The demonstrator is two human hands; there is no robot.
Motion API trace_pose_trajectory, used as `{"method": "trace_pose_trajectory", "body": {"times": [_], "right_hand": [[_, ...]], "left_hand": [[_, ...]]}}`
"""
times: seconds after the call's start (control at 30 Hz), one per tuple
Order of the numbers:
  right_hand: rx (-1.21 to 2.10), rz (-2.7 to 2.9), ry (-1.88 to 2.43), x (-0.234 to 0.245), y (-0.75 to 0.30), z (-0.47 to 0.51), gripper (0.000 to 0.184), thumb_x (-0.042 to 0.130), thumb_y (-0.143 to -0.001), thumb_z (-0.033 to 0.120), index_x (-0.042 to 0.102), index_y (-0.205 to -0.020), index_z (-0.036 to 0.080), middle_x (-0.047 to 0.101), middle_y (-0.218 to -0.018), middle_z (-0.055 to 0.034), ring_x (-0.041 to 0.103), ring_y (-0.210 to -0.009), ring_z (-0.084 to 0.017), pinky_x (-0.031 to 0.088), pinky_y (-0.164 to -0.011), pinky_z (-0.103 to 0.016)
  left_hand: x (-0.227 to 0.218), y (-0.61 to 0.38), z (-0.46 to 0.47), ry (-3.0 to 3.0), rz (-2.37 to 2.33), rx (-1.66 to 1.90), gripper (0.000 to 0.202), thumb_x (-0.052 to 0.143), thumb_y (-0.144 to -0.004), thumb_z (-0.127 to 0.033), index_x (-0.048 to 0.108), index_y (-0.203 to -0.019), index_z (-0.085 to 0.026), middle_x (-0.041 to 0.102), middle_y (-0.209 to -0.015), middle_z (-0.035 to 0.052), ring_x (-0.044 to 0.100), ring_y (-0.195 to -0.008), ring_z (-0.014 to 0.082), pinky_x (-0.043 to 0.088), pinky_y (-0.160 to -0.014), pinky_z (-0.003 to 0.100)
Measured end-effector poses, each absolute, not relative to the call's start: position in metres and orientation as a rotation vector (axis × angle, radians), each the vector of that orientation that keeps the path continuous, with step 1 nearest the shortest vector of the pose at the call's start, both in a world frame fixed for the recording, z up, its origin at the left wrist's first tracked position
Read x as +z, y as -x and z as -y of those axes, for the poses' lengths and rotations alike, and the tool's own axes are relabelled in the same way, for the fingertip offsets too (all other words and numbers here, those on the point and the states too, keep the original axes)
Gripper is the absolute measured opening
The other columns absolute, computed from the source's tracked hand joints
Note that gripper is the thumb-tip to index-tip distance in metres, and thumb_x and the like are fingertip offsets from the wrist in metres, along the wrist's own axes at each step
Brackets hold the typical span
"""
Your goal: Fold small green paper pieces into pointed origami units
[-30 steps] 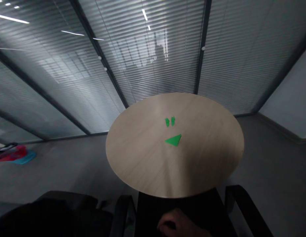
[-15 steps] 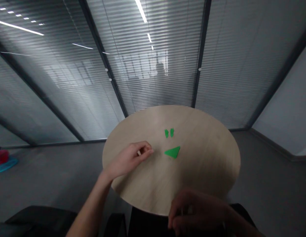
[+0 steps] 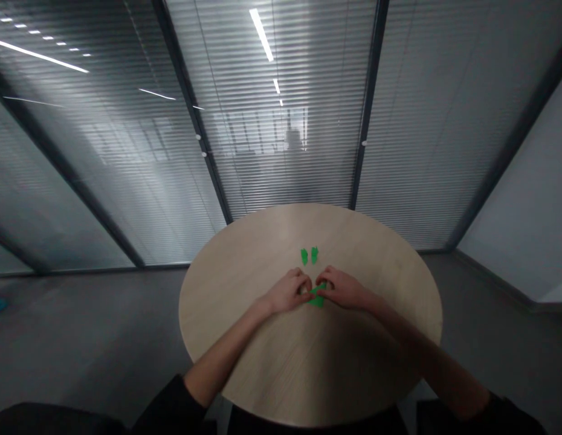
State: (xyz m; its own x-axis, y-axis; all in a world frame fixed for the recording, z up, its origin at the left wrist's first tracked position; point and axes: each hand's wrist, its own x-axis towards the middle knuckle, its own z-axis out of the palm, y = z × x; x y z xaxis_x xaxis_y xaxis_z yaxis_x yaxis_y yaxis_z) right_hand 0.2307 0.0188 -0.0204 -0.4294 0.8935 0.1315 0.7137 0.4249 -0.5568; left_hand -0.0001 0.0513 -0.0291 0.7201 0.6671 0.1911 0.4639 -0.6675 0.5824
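Observation:
A green folded paper triangle (image 3: 316, 297) lies near the middle of a round wooden table (image 3: 245, 338). My left hand (image 3: 289, 291) pinches its left side with curled fingers. My right hand (image 3: 343, 289) pinches its right side the same way, so most of the paper is hidden between them. Just beyond my hands, two small green folded paper pieces (image 3: 309, 255) sit side by side on the tabletop, untouched.
Glass walls with horizontal blinds (image 3: 281, 121) and dark frames stand behind the table. Grey floor (image 3: 81, 326) surrounds the table. Dark chair parts (image 3: 45, 417) show at the bottom corners.
Both hands came up from below the table edge and met at the green triangle, closing on it from either side. The view tilted slightly down.

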Motion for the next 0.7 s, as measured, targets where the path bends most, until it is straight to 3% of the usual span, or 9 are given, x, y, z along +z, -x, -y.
{"method": "trace_pose_trajectory", "body": {"times": [0.17,0.3,0.47,0.57,0.7], "right_hand": [[0.692,2.283,1.315,-0.021,-0.224,-0.028,0.016,0.079,-0.083,0.030,0.069,-0.081,0.017,0.063,-0.084,-0.0029,0.056,-0.079,-0.018,0.040,-0.070,-0.029],[0.781,2.227,1.303,-0.022,-0.221,-0.035,0.022,0.072,-0.089,0.036,0.065,-0.080,0.017,0.064,-0.078,-0.0015,0.055,-0.071,-0.015,0.038,-0.063,-0.027],[0.902,2.020,1.223,-0.030,-0.219,-0.034,0.029,0.068,-0.089,0.044,0.060,-0.077,0.019,0.061,-0.075,-0.0004,0.054,-0.070,-0.016,0.040,-0.064,-0.028],[0.962,1.819,1.181,-0.036,-0.218,-0.032,0.028,0.073,-0.083,0.045,0.062,-0.087,0.020,0.065,-0.085,-0.0025,0.061,-0.079,-0.018,0.047,-0.073,-0.031],[1.081,1.691,1.171,-0.038,-0.218,-0.030,0.041,0.079,-0.077,0.045,0.068,-0.107,0.019,0.072,-0.107,-0.0081,0.067,-0.095,-0.022,0.052,-0.084,-0.034]], "left_hand": [[-0.037,0.003,-0.054,-2.281,-0.803,0.610,0.013,0.069,-0.087,-0.031,0.068,-0.085,-0.018,0.062,-0.096,0.0071,0.056,-0.092,0.0213,0.046,-0.083,0.033],[-0.034,0.007,-0.057,-2.099,-0.790,0.632,0.017,0.066,-0.088,-0.034,0.064,-0.084,-0.018,0.061,-0.084,0.0032,0.054,-0.077,0.0168,0.044,-0.072,0.029],[-0.032,0.008,-0.063,-1.848,-0.778,0.704,0.030,0.072,-0.082,-0.043,0.059,-0.091,-0.017,0.062,-0.083,0.0016,0.056,-0.076,0.0147,0.044,-0.070,0.027],[-0.034,0.006,-0.063,-1.717,-0.778,0.718,0.037,0.077,-0.078,-0.044,0.059,-0.097,-0.017,0.063,-0.083,0.0012,0.056,-0.069,0.0125,0.043,-0.064,0.025],[-0.035,0.002,-0.061,-1.599,-0.780,0.735,0.043,0.082,-0.074,-0.043,0.061,-0.099,-0.016,0.064,-0.079,0.0003,0.058,-0.064,0.0116,0.045,-0.063,0.026]]}}
